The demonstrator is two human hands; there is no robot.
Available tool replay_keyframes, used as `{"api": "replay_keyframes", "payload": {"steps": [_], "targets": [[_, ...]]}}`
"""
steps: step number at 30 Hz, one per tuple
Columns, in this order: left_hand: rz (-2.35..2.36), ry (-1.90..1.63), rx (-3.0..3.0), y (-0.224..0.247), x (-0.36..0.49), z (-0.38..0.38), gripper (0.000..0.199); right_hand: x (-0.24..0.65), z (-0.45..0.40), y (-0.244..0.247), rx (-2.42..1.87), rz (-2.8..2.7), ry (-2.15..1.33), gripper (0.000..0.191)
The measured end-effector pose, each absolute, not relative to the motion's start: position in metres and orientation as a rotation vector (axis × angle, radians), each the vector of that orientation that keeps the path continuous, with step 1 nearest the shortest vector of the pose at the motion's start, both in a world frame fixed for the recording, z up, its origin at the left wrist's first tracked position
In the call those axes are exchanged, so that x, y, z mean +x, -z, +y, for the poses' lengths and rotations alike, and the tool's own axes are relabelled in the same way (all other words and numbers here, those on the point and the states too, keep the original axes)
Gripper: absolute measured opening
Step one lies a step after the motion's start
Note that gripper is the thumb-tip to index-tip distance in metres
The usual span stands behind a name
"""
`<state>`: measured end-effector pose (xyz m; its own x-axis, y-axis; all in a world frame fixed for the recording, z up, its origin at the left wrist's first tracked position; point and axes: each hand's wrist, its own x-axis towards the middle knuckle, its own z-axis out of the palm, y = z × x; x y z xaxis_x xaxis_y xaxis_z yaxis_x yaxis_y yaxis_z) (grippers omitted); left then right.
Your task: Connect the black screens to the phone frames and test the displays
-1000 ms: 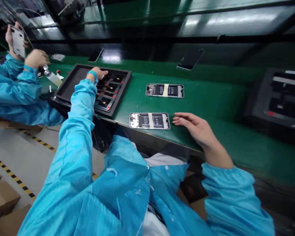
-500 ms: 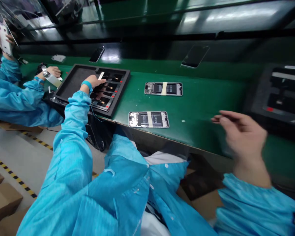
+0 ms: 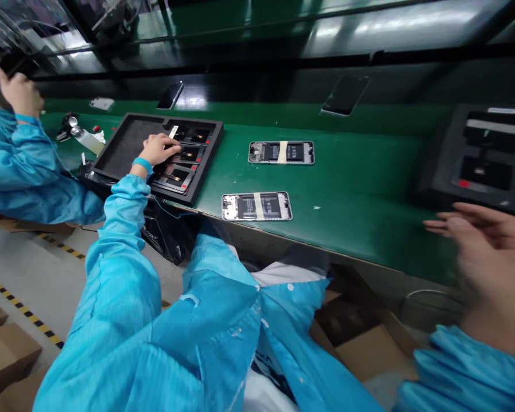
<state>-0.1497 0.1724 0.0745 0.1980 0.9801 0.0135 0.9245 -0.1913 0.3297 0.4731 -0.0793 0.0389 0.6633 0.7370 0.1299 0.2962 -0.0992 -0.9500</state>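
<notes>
- Left hand (image 3: 157,150) is kept curled and narrow over the cells (image 3: 187,153) of a black tray (image 3: 154,118); whether anything is held cannot be told.
- Right hand (image 3: 489,257) has been swung further right, blurred, past the near edge of the bench (image 3: 352,229); its fingers are spread wide and nothing is held.
- That hand is now nearest a dark fixture (image 3: 483,154).
- A near phone frame (image 3: 256,206) and a far phone frame (image 3: 281,153), both taped, are left untouched on the bench.
- A co-worker's hand (image 3: 21,97) is seen at far left.

Gap (image 3: 229,183) between tray (image 3: 206,166) and phone frame (image 3: 256,206)
</notes>
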Motion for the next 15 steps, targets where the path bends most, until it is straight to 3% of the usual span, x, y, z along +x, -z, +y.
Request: {"api": "replay_keyframes", "payload": {"steps": [7,15], "targets": [[1.62,-0.191,2.366,-0.063,-0.097,0.18,0.047,0.477,-0.083,-0.044,-1.694,-0.829,-0.371,0.081],[1.41,-0.288,2.425,-0.066,-0.097,0.169,0.04,0.486,-0.092,-0.03,-1.731,-0.839,-0.418,0.077]]}}
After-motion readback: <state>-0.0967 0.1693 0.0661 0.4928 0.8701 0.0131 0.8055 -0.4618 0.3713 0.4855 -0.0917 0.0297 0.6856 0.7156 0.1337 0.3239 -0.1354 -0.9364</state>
